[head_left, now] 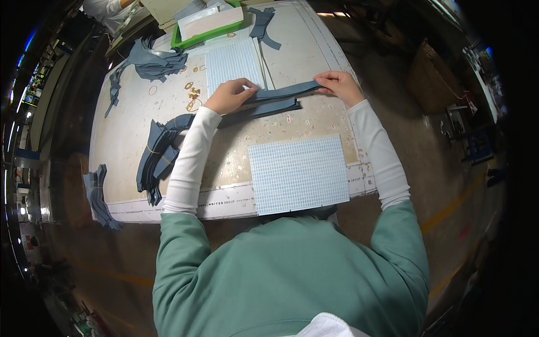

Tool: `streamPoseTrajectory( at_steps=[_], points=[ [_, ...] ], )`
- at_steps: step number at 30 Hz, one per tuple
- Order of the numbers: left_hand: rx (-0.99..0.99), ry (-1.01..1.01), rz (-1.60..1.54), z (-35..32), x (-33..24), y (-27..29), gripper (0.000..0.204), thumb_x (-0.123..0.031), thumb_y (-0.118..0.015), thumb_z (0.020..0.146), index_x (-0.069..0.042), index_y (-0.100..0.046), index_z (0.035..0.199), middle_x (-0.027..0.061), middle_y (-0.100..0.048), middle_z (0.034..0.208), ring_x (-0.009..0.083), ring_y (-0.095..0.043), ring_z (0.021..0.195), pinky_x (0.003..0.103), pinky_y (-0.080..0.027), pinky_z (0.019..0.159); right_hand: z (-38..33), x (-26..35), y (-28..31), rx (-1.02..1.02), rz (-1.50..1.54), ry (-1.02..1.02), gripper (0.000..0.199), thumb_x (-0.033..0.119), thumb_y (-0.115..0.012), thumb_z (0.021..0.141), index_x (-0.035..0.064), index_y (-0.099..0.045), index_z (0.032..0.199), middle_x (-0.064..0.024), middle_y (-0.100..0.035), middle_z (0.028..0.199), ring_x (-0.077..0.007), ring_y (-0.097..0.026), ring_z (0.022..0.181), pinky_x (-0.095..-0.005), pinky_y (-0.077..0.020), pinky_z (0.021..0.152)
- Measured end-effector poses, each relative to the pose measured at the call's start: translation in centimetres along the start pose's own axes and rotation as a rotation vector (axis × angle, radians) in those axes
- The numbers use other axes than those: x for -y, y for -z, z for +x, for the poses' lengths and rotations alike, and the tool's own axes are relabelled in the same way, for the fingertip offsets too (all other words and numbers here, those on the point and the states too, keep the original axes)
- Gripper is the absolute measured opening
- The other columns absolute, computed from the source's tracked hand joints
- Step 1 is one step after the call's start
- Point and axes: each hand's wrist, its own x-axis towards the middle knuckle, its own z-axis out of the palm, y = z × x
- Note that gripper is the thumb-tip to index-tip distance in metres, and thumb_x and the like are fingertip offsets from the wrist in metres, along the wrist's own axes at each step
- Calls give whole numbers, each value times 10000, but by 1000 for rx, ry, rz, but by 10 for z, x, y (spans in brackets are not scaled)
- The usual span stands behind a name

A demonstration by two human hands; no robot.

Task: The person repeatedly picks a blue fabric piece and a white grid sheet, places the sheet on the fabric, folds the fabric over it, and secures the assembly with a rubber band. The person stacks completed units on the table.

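Observation:
A blue-grey fabric strip (287,91) is stretched between my two hands above the far middle of the table. My left hand (229,96) pinches its left end, thumb and fingers together. At the other end my right hand (340,87) grips it between thumb and fingertips. Just nearer to me lies a stack of similar strips (261,110), partly hidden under my left wrist. Left of my left forearm sits a bundle of blue-grey fabric pieces (157,151) with a yellow band around it. A sheet of small printed labels (298,174) lies at the near edge, in front of my body.
A green tray (209,36) holding papers stands at the far edge, with another label sheet (233,64) before it. More fabric pieces (150,60) lie far left, and a bundle (99,196) at the near left corner. Rubber bands (192,92) are scattered. Another person (106,11) is at far left.

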Motion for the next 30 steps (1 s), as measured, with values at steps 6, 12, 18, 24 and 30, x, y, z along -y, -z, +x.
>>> streamPoseTrajectory(
  at_steps=[6,12,18,24,30],
  points=[
    [-267,-161,306,-31,-20,12,178,-220,-658,882,-46,-680,912,112,-702,813,214,-674,682,336,-531,645,-4,-9,8,-128,-470,173,183,143,-693,874,33,-719,1017,-70,-707,940,-150,-680,775,-255,-561,662],
    [152,-309,250,-83,-45,-30,185,-198,-747,821,-50,-657,885,75,-688,833,186,-666,732,282,-522,680,-45,36,-23,-92,-656,487,141,124,-675,857,46,-717,966,-89,-698,893,-188,-672,762,-281,-539,696],
    [155,-165,-122,-88,-38,-48,237,-214,-780,767,-58,-644,883,82,-644,782,252,-633,721,340,-516,702,-78,48,-67,220,-579,448,132,132,-669,853,25,-705,920,-102,-691,864,-221,-667,766,-325,-519,688],
    [182,-316,91,-95,-40,-50,268,-184,-820,743,-39,-641,880,75,-615,829,222,-624,802,298,-515,750,-94,30,-86,462,-672,435,162,150,-693,814,17,-704,907,-130,-686,878,-274,-659,803,-347,-518,752],
    [131,-4,-487,-91,-33,-57,162,-141,-743,858,-4,-659,882,18,-665,890,83,-609,810,223,-496,733,-94,25,-88,420,-540,345,138,127,-699,816,41,-721,921,-116,-706,852,-257,-659,772,-344,-520,742]
  ],
)
